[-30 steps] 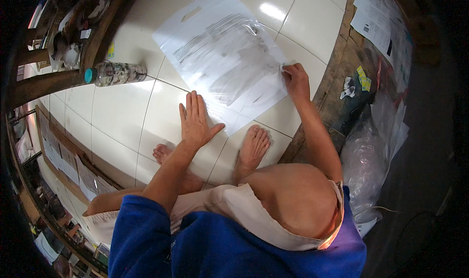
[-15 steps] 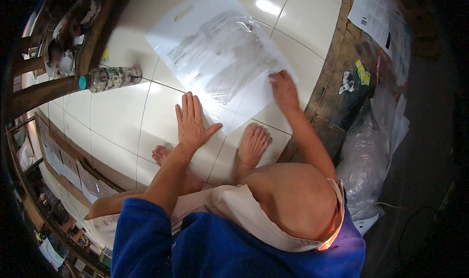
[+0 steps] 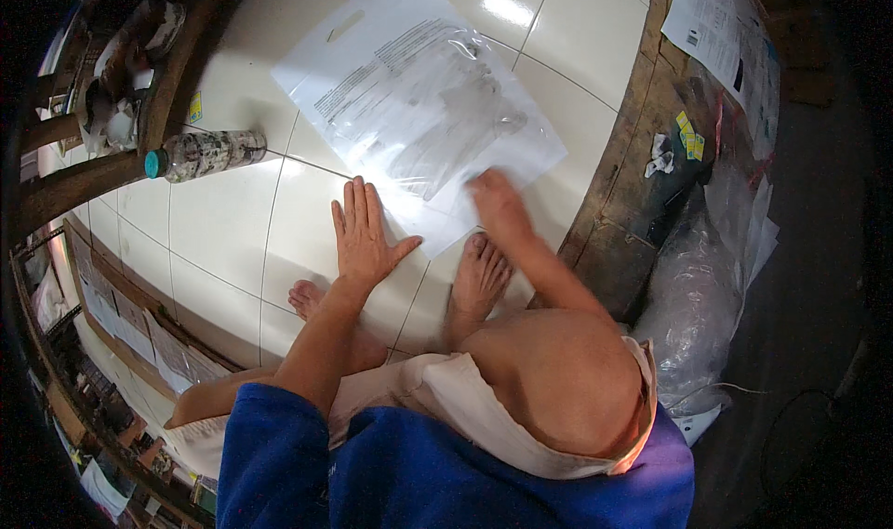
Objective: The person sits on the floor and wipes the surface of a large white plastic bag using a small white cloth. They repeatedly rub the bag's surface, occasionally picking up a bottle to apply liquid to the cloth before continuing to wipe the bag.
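I see a white tiled floor (image 3: 223, 231) filling most of the view, and on it a large clear plastic bag (image 3: 419, 111) lying flat with a printed sheet inside and a cut-out handle slot at its far edge. The bag looks light, limp and slick; I judge it would slide on the glossy tile and crease easily, so the near edge or a corner is the place to pinch it, or the handle slot. My left hand (image 3: 361, 236) rests flat on the tile just beside the bag's near corner, fingers spread, holding nothing. My right hand (image 3: 493, 199) lies on the bag's near edge, blurred; it seems to press flat, not clamped on anything. A plastic bottle (image 3: 200, 152) with a teal cap lies on its side, well apart to the left.
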The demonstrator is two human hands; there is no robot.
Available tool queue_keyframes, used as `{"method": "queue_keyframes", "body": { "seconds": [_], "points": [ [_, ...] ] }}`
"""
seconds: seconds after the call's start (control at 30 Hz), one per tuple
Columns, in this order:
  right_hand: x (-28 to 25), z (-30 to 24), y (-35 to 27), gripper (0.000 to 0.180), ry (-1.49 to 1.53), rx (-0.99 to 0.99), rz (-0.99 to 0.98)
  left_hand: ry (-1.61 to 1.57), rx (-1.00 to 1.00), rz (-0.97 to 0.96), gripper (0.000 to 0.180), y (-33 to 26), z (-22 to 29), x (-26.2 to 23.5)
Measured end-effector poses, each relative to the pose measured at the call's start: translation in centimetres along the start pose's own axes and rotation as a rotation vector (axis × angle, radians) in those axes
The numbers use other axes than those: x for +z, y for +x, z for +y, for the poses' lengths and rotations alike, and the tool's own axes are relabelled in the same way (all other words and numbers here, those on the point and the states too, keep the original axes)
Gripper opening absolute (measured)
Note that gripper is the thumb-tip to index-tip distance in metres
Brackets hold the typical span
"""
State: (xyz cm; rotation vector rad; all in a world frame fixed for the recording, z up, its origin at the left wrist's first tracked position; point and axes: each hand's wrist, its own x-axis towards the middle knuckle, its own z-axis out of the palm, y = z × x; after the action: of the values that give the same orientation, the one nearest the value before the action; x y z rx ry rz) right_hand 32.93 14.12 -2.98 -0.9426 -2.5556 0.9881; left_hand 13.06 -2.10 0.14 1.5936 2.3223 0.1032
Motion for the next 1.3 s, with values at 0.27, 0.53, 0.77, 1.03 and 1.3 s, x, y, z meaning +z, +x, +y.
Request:
{"method": "queue_keyframes", "body": {
  "seconds": [0.27, 0.53, 0.77, 1.03, 1.3],
  "points": [
    [-5.9, 6.1, 6.5, 0.013, 0.037, 0.186, 0.255, -0.002, -0.036, -0.042, 0.118, 0.2, 0.5, -0.9],
    [2.1, -6.7, 2.6, 0.02, 0.236, 0.2, -0.382, -0.019, -0.109, -0.169, 0.119, 0.3, 0.2, -0.9],
    [-6.0, 6.5, 8.8, 0.015, -0.124, 0.23, 0.277, 0.003, -0.132, -0.228, 0.119, 0.5, 0.7, -2.2],
    [3.3, -3.7, 3.7, 0.021, 0.011, -0.062, -0.198, -0.047, -0.024, -0.043, 0.12, 0.0, -0.1, 0.3],
    [-3.3, 6.2, 9.9, 0.011, -0.033, 0.126, 0.343, -0.016, -0.124, -0.241, 0.12, 0.7, 0.9, -2.0]
  ]
}}
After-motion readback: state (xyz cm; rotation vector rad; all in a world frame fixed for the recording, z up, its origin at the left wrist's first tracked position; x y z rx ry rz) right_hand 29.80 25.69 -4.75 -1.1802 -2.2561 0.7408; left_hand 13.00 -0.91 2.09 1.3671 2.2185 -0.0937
